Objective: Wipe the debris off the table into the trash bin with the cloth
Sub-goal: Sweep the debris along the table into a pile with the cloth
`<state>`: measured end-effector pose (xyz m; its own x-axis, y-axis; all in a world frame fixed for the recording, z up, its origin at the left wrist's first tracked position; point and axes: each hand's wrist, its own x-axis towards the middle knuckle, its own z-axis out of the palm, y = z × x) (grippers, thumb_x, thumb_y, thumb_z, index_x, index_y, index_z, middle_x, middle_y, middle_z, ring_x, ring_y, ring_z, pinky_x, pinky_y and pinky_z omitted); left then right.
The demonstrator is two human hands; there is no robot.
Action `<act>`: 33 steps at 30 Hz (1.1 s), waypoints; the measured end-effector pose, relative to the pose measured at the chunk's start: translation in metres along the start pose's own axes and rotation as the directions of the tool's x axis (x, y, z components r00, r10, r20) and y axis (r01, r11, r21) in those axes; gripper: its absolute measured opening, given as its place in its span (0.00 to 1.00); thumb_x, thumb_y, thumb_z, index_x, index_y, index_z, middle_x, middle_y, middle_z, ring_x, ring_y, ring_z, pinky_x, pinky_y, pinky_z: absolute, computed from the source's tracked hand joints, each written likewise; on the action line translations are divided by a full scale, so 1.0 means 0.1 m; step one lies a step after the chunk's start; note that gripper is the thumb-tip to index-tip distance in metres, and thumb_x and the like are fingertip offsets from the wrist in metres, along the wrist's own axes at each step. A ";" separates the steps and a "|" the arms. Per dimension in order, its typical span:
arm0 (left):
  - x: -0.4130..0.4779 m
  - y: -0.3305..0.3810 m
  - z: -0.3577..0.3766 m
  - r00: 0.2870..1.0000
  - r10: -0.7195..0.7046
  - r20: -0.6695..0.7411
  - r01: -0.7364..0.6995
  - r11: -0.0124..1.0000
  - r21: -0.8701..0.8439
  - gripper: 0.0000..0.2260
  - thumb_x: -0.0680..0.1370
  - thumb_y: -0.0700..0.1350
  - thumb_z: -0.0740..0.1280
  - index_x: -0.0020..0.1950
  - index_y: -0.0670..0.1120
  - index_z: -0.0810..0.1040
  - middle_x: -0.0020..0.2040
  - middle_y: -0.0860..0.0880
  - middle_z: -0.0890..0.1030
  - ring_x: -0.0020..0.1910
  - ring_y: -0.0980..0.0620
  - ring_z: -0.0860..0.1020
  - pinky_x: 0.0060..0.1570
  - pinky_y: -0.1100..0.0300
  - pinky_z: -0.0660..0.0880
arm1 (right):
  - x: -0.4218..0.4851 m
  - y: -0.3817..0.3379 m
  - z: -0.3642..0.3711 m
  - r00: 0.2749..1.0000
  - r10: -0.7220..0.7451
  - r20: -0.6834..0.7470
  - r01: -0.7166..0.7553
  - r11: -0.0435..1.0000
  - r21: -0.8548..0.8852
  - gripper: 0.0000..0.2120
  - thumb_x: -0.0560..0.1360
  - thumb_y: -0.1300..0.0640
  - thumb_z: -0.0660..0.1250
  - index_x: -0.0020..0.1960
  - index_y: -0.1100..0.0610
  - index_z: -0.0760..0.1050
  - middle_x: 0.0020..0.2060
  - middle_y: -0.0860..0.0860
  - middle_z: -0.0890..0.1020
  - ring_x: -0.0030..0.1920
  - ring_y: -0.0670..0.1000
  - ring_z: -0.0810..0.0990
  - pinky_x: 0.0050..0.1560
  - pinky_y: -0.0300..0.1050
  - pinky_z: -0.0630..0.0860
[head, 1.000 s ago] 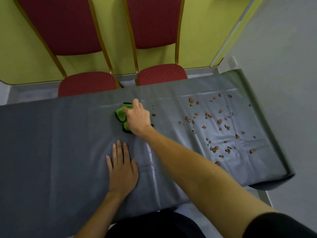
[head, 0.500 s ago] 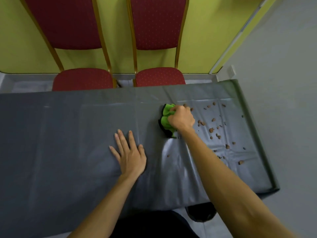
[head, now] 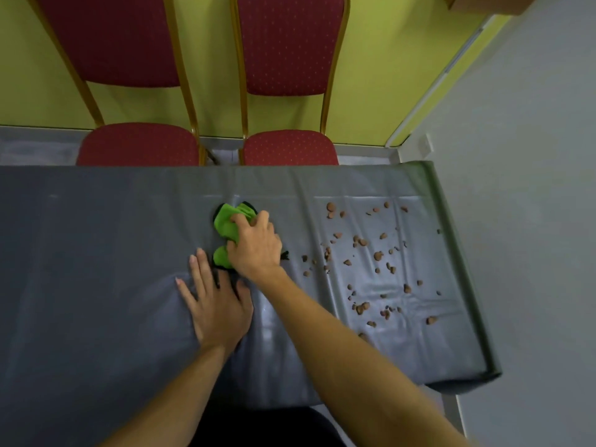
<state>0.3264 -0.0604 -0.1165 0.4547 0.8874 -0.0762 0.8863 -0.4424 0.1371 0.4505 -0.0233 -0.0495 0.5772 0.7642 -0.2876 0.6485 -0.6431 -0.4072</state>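
Red chairs (head: 283, 43) stand before a yellow-green wall (head: 371, 75).

Your right hand (head: 254, 245) has pulled the cloth (head: 227, 225) back to the left, away from the debris (head: 361, 243), and it now sits just beyond your left hand (head: 216, 304).

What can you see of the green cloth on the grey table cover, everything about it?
The bright green cloth looks soft, with black showing at its edges. It is bunched into a wad on the grey table cover. The right hand grips it from above, fingers curled, hiding its right part. The brown debris lies to its right, apart.
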 end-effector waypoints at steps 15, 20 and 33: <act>0.03 0.03 -0.02 0.998 -0.019 -0.066 0.015 0.998 -0.067 0.30 0.78 0.53 0.56 0.79 0.44 0.60 0.80 0.38 0.52 0.80 0.41 0.49 0.74 0.34 0.48 | -0.61 1.43 -0.57 0.911 0.411 -0.018 -0.407 0.907 0.111 0.18 0.69 0.48 0.66 0.58 0.49 0.72 0.42 0.52 0.81 0.40 0.55 0.80 0.39 0.49 0.78; 0.04 0.01 -0.01 0.999 -0.009 -0.038 0.007 0.999 -0.053 0.30 0.79 0.54 0.53 0.79 0.45 0.58 0.80 0.39 0.51 0.80 0.42 0.48 0.75 0.34 0.47 | -0.30 1.51 -1.22 0.865 0.474 0.164 -0.466 0.640 0.611 0.07 0.76 0.56 0.68 0.46 0.60 0.80 0.30 0.54 0.77 0.24 0.48 0.73 0.22 0.37 0.68; 0.18 0.47 -0.03 1.000 -0.024 0.015 0.027 0.970 -0.243 0.32 0.79 0.56 0.47 0.78 0.39 0.59 0.80 0.38 0.48 0.80 0.41 0.45 0.75 0.34 0.42 | 1.25 1.61 -1.60 0.974 0.075 0.214 0.007 0.933 -0.360 0.24 0.76 0.56 0.61 0.71 0.43 0.70 0.64 0.56 0.74 0.55 0.57 0.74 0.49 0.49 0.74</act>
<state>0.3753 -0.0650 -0.1083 0.4347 0.8956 -0.0945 0.8501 -0.3734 0.3712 0.7064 -0.0393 -0.0122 0.5046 0.7066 -0.4960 0.7881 -0.6116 -0.0695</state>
